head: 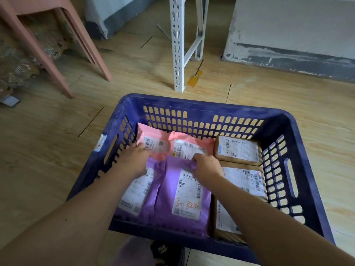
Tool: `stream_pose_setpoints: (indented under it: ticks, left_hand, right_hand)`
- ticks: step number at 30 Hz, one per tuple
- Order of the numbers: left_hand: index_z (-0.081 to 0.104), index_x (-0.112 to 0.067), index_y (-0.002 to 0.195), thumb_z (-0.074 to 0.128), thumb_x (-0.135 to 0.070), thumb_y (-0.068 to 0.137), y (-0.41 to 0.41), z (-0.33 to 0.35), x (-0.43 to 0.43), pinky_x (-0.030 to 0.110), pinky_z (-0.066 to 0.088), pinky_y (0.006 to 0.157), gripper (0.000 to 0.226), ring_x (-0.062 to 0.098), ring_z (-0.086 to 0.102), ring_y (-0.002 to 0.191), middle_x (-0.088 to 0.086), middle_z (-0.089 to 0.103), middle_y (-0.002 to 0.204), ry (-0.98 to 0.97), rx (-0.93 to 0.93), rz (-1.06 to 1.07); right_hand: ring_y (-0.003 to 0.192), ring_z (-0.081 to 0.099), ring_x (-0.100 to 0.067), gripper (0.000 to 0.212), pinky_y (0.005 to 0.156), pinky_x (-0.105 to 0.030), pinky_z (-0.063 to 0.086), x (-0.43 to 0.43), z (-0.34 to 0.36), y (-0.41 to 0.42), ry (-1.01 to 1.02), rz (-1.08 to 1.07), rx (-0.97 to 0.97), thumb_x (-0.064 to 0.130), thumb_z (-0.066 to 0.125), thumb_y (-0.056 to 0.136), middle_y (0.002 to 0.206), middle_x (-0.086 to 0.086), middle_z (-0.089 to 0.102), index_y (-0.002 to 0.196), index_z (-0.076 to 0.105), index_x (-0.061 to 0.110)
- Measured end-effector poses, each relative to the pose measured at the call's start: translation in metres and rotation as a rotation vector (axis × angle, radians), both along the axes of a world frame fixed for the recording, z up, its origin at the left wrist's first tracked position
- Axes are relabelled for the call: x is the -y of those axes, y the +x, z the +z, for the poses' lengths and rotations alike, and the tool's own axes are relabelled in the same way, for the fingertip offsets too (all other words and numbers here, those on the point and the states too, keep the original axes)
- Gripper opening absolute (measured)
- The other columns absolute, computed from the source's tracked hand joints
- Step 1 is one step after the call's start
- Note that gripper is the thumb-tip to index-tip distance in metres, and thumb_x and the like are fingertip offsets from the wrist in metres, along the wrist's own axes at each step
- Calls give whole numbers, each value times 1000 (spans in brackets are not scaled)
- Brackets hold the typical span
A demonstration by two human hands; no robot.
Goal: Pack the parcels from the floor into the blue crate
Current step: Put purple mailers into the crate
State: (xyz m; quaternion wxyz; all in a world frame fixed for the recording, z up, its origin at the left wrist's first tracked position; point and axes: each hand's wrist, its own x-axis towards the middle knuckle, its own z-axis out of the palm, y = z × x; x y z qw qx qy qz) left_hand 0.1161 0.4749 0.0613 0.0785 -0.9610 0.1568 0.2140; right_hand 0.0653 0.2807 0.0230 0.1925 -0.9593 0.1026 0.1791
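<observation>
A wood-look floor [57, 150] runs back to a grey-footed wall, and on it sits the blue crate [192, 101], its long axis lying crosswise to the person. All the parcels in sight are inside the crate, lying flat. The purple parcel [184, 198] with red writing lies against the crate's near wall at the middle, its long axis running from near wall to far wall, label up. The right hand [206, 167] pinches its far edge with curled fingers. A second purple parcel [138, 191] lies just beside it toward the crate's left wall, running the same way. The left hand [134, 160] rests over that parcel's far end, fingers fairly straight and reaching onto a pink parcel [151, 139] in the crate's far left corner. Another pink parcel [192, 144] lies at the middle of the far wall. Brown parcels [238, 148] fill the crate's right side. Beyond the crate's far wall stands a white shelf post [177, 45].
</observation>
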Motion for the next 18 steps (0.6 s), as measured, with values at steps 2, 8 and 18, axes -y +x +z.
stream_pose_setpoints:
  ticks: [2, 8, 18]
  left_hand:
    - [42, -19, 130, 62, -14, 82, -5, -1, 5, 39, 37, 100, 52, 26, 35, 129, 6, 37, 134, 98, 54, -90]
    - [44, -21, 124, 68, -25, 80, 0, -1, 27, 34, 46, 87, 51, 23, 56, 114, 1, 56, 123, 118, -56, -112]
    - [-6, -23, 151, 75, -56, 67, -16, -24, 7, 43, 32, 112, 121, 35, 10, 145, 16, -10, 156, 248, -310, -72]
  right_hand:
    - [91, 64, -28, 45, 65, -33, 53, -5, 2, -3, -163, 157, 102, 16, 58, 91, 123, -8, 50, 131, 38, 20]
    - [105, 60, -29, 61, 79, -35, 51, -13, 15, -12, -148, 351, 87, 50, 59, 85, 128, -6, 50, 135, 36, 24]
    - [111, 57, -27, 126, 85, -39, 52, -26, -20, -28, -228, 446, -128, 62, 70, 69, 130, -9, 51, 150, -10, 10]
